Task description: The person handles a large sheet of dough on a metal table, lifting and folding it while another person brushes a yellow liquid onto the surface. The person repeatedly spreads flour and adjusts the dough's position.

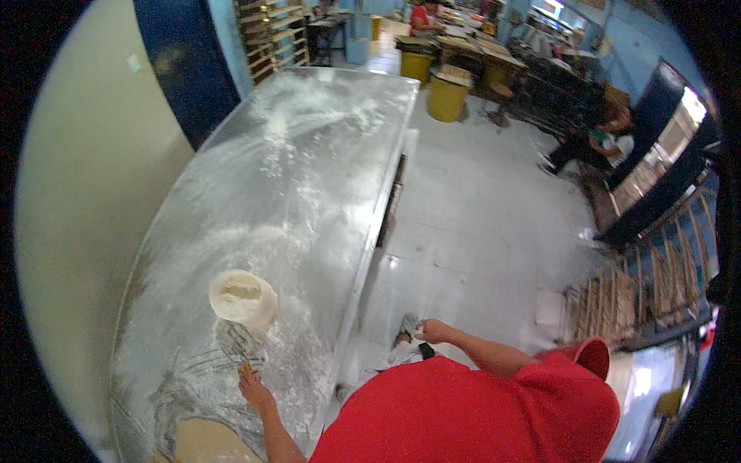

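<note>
My left hand (251,386) is over the floured metal table (324,191), its fingers closed on a small yellow-brown piece (247,368) that may be dough or a tool's handle. Just above that hand stands a round white container of flour (243,298) with a hollow in its top. Below and left of the hand lies a flat sheet of dough (211,443), cut off by the picture's rim. My right hand (431,331) hangs beside the table, over the floor near my body, its fingers curled; whether it holds anything is unclear.
A wall runs along the table's left side. Yellow bins (447,99) stand beyond the far right corner. One person (616,147) sits at the right by a dark door frame; another (425,22) works far back. Racks (637,283) stand at the right.
</note>
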Available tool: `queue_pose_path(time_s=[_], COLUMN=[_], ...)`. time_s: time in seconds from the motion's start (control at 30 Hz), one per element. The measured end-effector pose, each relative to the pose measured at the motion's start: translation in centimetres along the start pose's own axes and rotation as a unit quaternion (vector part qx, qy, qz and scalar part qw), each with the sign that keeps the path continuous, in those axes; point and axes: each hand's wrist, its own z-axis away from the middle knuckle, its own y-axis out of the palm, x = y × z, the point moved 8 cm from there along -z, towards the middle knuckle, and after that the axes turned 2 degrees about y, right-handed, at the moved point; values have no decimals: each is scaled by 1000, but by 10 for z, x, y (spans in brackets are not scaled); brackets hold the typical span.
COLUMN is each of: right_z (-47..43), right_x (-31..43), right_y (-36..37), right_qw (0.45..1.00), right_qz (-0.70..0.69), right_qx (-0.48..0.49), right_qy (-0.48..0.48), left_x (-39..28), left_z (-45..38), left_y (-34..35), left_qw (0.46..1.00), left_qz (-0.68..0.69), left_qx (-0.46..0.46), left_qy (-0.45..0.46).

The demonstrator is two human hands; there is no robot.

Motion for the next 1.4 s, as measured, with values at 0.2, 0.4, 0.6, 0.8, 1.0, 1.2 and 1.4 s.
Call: queue_pose_path(time_s=[0.2,0.4,0.6,0.8,1.0,1.2,1.4], right_z=[-131,-225,-198,-243,-314,-283,-278], right_x=[-74,122,322,447,460,434,406], right_y=[-121,-235,-225,-152,-88,-132,-183], right_qw=[997,895,861,831,821,734,708], right_qz=[76,165,73,168,289,404,376], right_qx=[17,-183,-131,-42,123,42,82], right_qy=[-11,-370,-486,-529,-477,-545,-592], left_x=[16,-52,-77,-69,-148,-259,-372], left_z=[-22,-12,-4,-25,-7,117,181], left_y=[20,-3,-14,-10,-39,-30,-11], left_qw=[983,973,931,924,929,842,727], left_qz=[129,-34,24,8,88,159,183], left_qx=[-83,-59,26,7,-75,-32,-31], left_qy=[-97,-222,-363,-383,-351,-515,-661])
